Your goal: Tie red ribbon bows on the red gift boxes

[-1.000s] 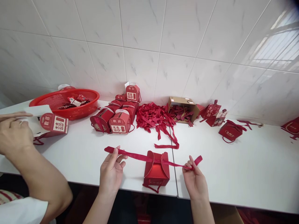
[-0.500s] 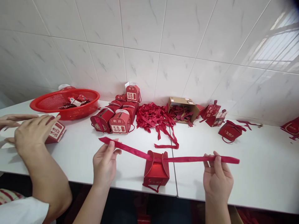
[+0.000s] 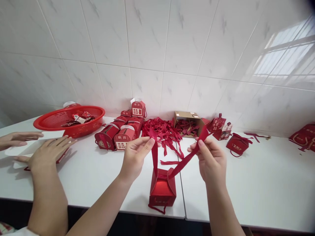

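A small red gift box (image 3: 162,193) stands near the table's front edge, with a cord handle hanging at its front. A red ribbon (image 3: 180,166) runs through its top flaps, and both ends rise from it in a V. My left hand (image 3: 137,155) pinches the left end between thumb and fingers, above and left of the box. With the thumb on top, my right hand (image 3: 211,160) pinches the other end, up and to the right. Behind the box lies a loose red ribbon strip (image 3: 169,162).
Along the wall are a red plastic basket (image 3: 98,113), several red boxes (image 3: 105,137), a ribbon heap (image 3: 157,126) and a cardboard box (image 3: 184,114). More finished boxes (image 3: 237,144) sit right. At left, another person's hands (image 3: 46,152) handle an unfolded box.
Both my hands have come up and inward, lifting the ribbon ends from a wide spread into a V. The view has tilted up slightly. The other person's hands have shifted on their box.
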A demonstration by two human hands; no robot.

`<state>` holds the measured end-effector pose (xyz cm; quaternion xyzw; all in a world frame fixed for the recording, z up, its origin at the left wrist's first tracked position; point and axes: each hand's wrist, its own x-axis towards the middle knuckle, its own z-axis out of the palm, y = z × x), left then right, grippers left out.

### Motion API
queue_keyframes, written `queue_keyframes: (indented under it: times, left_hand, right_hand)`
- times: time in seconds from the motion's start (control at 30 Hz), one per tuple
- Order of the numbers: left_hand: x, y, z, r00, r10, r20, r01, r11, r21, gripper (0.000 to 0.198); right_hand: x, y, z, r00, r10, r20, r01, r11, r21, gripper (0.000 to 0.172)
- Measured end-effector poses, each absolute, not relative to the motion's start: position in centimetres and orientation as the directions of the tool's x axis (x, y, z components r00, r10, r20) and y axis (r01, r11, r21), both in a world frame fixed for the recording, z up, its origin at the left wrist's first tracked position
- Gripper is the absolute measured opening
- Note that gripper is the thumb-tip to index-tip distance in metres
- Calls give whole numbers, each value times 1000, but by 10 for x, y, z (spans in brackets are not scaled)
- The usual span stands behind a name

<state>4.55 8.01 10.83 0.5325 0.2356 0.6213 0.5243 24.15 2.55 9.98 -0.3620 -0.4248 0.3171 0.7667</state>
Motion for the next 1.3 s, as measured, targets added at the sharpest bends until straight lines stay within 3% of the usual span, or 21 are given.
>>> queue_keyframes:
  times: [0.27, 0.4, 0.53, 0.67, 0.73, 0.83, 0.9, 1.0, 1.17, 1.3]
  left_hand:
    - [55, 63, 113, 275, 885, 375, -292, -295, 910, 28]
    - [54, 60, 111, 325, 882, 342, -183, -296, 938, 36]
    - [49, 60, 109, 399, 868, 297, -70, -294, 953, 37]
    - [42, 65, 106, 572, 802, 170, -121, -122, 985, 27]
    - [39, 68, 104, 622, 775, 113, -211, 27, 977, 24]
    - [35, 72, 101, 632, 774, 41, -294, 191, 936, 22]
    - [34, 73, 100, 625, 780, -19, -311, 272, 911, 19]
    - [33, 75, 100, 592, 801, -82, -331, 335, 882, 17]
    - [32, 73, 102, 551, 834, -36, -326, 255, 910, 20]
    - [33, 64, 95, 377, 900, 216, -190, -153, 970, 29]
  right_hand:
    - [216, 25, 106, 159, 918, 364, -77, 379, -922, 19]
    - [207, 19, 106, -23, 915, 403, -14, 402, -915, 22]
    - [204, 20, 102, -67, 911, 406, 60, 410, -910, 24]
    - [211, 27, 93, -122, 887, 445, 110, 458, -882, 25]
    - [217, 29, 89, -211, 819, 533, 202, 570, -796, 20]
    - [225, 32, 86, -355, 632, 689, 403, 769, -497, 28]
    - [228, 33, 86, -422, 534, 733, 514, 807, -292, 30]
    - [229, 34, 88, -479, 475, 738, 619, 779, -100, 29]
    - [229, 35, 87, -499, 453, 738, 679, 734, 8, 28]
    - [230, 32, 77, -371, 496, 785, 704, 701, -110, 37]
